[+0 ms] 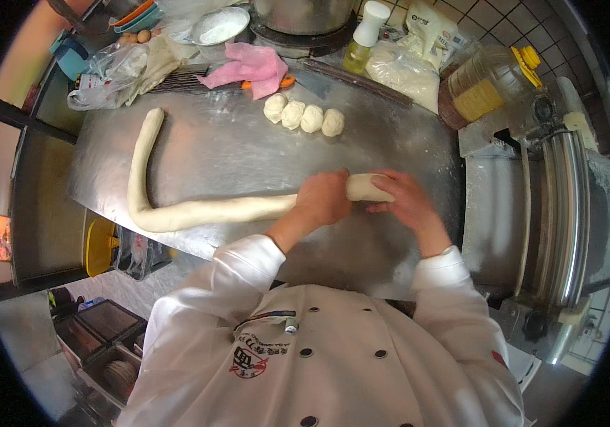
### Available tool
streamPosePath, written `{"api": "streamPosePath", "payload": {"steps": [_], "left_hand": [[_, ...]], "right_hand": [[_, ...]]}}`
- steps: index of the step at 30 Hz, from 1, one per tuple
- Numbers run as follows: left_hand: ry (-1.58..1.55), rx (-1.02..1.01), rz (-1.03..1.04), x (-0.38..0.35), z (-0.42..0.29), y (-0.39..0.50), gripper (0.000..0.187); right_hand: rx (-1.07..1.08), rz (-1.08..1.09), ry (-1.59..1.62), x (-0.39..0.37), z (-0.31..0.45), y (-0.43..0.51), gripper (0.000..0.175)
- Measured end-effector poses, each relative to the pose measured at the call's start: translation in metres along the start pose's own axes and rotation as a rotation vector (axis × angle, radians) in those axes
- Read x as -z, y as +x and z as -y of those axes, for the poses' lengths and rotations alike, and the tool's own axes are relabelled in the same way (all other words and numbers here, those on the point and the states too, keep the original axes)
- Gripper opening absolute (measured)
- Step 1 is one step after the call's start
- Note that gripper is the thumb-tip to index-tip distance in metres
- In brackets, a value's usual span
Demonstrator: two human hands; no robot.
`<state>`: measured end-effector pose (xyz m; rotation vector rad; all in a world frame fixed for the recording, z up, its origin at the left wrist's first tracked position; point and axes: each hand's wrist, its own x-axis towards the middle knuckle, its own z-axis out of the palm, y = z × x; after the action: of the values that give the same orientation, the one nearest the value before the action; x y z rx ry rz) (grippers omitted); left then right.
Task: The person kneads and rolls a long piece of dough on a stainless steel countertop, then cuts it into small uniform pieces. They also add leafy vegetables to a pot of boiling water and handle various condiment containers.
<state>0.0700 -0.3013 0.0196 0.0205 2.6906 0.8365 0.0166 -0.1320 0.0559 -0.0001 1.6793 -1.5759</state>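
Observation:
A long rope of dough (pixel 214 211) lies on the stainless steel worktop (pixel 219 160), bent at the left so one end points away from me. My left hand (pixel 324 196) is closed around the rope close to its right end. My right hand (pixel 402 198) holds the tip of that end, with the thumb on top and the fingers at the far side and beneath. A short stretch of dough shows between my hands. Beyond them, several dough balls (pixel 311 118) sit side by side in a row, touching or nearly so.
Along the back are a pink cloth (pixel 259 66) over an orange-handled tool, a metal bowl of white powder (pixel 220 26), a dark rod (pixel 358 81), an oil spray bottle (pixel 363 40), a plastic bag (pixel 404 72) and a large oil jug (pixel 484 88). A roller machine (pixel 564 213) stands at the right.

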Motion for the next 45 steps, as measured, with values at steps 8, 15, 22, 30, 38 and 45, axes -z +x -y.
{"api": "streamPosePath", "payload": {"steps": [8, 15, 22, 30, 38, 45], "left_hand": [[0.061, 0.048, -0.156, 0.003, -0.002, -0.007, 0.028], [0.000, 0.107, -0.123, 0.012, 0.002, -0.008, 0.033], [0.065, -0.117, -0.410, -0.008, -0.001, -0.006, 0.030], [-0.068, 0.012, -0.260, -0.007, 0.006, 0.022, 0.031], [-0.028, -0.089, -0.227, 0.004, 0.003, 0.035, 0.021], [0.208, 0.030, -0.171, 0.001, 0.020, 0.065, 0.016]], "right_hand": [[0.087, -0.101, 0.088, -0.014, -0.021, 0.022, 0.036], [0.330, -0.375, -0.301, -0.043, -0.028, 0.048, 0.038], [0.180, -0.447, -0.286, -0.027, -0.035, 0.064, 0.028], [0.346, -0.620, -0.421, -0.045, -0.017, 0.053, 0.023], [0.414, -0.644, -0.604, -0.032, -0.012, 0.065, 0.013], [0.538, -0.268, -0.901, -0.067, 0.034, 0.000, 0.020]]}}
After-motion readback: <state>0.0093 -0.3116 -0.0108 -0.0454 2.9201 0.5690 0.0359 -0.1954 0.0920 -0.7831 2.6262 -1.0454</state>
